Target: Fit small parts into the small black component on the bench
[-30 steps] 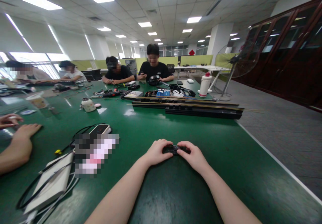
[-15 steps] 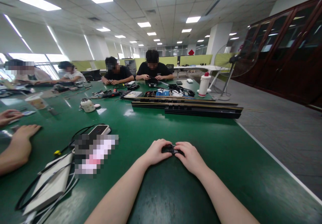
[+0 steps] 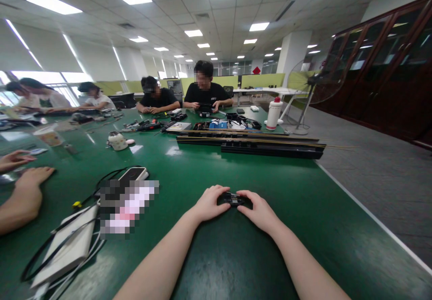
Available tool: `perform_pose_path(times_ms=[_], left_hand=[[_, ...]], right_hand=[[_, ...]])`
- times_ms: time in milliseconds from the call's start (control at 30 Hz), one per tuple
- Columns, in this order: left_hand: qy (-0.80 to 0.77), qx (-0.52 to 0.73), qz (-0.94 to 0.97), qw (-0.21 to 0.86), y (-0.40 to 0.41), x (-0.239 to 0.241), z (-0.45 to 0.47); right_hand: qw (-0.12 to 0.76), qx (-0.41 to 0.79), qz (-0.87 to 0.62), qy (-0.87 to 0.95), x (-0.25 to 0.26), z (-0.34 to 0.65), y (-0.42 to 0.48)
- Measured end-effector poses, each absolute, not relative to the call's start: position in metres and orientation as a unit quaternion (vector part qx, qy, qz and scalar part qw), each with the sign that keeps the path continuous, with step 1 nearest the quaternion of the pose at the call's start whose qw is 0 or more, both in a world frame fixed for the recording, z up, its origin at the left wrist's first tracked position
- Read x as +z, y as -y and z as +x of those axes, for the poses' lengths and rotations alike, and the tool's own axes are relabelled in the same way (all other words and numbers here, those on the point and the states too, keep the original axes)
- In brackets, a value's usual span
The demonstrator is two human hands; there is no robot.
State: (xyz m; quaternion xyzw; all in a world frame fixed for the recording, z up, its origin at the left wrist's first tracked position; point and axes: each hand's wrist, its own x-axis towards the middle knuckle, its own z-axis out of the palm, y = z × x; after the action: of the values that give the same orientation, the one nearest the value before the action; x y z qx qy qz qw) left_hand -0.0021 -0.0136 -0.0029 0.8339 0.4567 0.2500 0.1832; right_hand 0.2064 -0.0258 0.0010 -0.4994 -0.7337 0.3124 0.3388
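Observation:
A small black plastic part (image 3: pixel 233 199) with a silvery strip in its middle rests on or just above the green table (image 3: pixel 232 255). Its exact kind is too small to make out. My left hand (image 3: pixel 209 203) curls round its left end, thumb in front and fingers behind. On the other side, my right hand (image 3: pixel 258 208) pinches the right end between thumb and fingers. The centre of the part shows between both hands, while its ends are partly covered by my fingers.
Long black rails (image 3: pixel 273 149) with thin brass-coloured rods lie across the table ahead. On the left are a white power bank (image 3: pixel 67 246), cables and another person's hand (image 3: pixel 35 174). A white bottle (image 3: pixel 274 113) stands at the back right. Several people sit farther off.
My right hand has shifted slightly right, and its fingers bend more, so more of the black part shows. My left hand has barely moved. A person opposite has raised their head.

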Motion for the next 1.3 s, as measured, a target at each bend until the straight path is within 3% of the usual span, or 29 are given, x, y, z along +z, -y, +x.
perform_pose_path(times_ms=[1300], left_hand=[[-0.454, 0.242, 0.837, 0.184, 0.0114, -0.0023, -0.0039]], right_hand=[[0.319, 0.295, -0.507, 0.745, 0.0029, 0.2050, 0.0264]])
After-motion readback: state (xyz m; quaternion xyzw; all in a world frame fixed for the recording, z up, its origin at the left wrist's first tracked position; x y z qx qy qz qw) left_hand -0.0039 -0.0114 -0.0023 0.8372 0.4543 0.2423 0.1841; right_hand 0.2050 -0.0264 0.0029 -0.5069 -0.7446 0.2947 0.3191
